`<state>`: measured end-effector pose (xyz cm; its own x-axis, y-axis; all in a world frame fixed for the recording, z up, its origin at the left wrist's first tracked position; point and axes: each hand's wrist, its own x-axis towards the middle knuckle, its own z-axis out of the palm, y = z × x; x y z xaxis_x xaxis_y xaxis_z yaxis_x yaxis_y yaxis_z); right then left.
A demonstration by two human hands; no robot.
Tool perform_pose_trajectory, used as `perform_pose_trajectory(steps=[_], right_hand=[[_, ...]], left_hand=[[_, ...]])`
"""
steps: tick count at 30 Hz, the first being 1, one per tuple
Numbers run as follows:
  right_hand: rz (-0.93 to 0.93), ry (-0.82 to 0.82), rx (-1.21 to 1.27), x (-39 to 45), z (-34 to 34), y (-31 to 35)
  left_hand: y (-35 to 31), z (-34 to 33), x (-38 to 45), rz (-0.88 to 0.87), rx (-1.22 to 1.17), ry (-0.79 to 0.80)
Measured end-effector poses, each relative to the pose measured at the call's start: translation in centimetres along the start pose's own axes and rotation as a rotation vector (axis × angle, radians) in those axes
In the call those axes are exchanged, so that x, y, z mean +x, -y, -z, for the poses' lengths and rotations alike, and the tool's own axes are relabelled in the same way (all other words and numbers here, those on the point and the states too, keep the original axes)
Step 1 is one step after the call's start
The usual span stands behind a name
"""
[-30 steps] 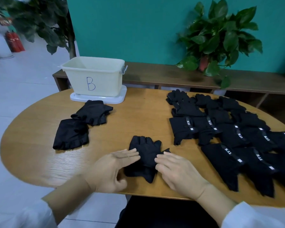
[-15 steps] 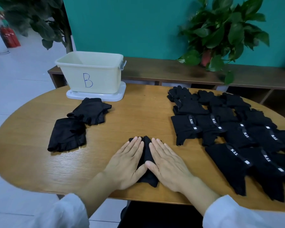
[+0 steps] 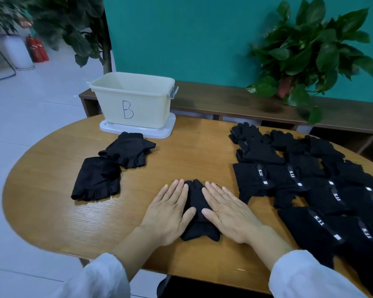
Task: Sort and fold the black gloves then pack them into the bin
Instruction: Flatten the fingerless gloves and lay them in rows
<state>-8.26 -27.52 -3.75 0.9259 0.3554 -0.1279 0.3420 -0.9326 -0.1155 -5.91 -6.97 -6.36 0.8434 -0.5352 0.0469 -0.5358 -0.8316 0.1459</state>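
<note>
I have both palms flat on one folded glove [image 3: 197,208] at the near table edge; left hand [image 3: 167,214] and right hand [image 3: 228,211] lie with fingers straight and close together, gripping nothing, the cloth showing between the thumbs. To press well, I judge, bear down evenly and sweep outward from the fingertips; folded gloves [image 3: 112,166] lie beyond my left fingers, the bin [image 3: 134,100] farther, the unsorted pile [image 3: 314,186] right of my right fingers.

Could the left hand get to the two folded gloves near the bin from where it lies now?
Probably yes. The left hand lies flat on the glove in front, holding nothing, and only bare table shows between it and the folded gloves.
</note>
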Motion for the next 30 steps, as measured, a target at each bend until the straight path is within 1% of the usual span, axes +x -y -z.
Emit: perform_pose_trajectory(steps=[2,4,8,14,17,21,25,30], right_hand=[[-0.009,0.002,0.074,0.0,1.2,0.1],[-0.009,-0.043,0.096,0.2,2.7,0.4],[0.009,-0.121,0.039,1.2,5.9,1.3],[0.025,-0.152,0.025,4.2,8.6,3.1],[0.035,-0.162,0.016,7.1,9.2,4.0],[0.053,-0.156,0.004,12.2,9.3,5.7],[0.019,-0.107,0.047,18.0,9.0,7.4],[-0.083,-0.148,0.184,25.2,8.0,8.1]], left_hand=[[1.6,1.0,-0.5,0.028,-0.054,-0.001],[3.4,2.3,-0.9,0.047,-0.089,-0.024],[6.8,4.5,-1.7,0.104,-0.148,-0.091],[11.7,7.2,-2.7,0.221,-0.198,-0.24],[14.2,8.6,-2.0,0.305,-0.205,-0.269],[18.1,8.9,0.6,0.338,-0.231,-0.276],[21.3,8.4,4.3,0.348,-0.256,-0.285],[23.6,8.0,8.7,0.363,-0.271,-0.33]])
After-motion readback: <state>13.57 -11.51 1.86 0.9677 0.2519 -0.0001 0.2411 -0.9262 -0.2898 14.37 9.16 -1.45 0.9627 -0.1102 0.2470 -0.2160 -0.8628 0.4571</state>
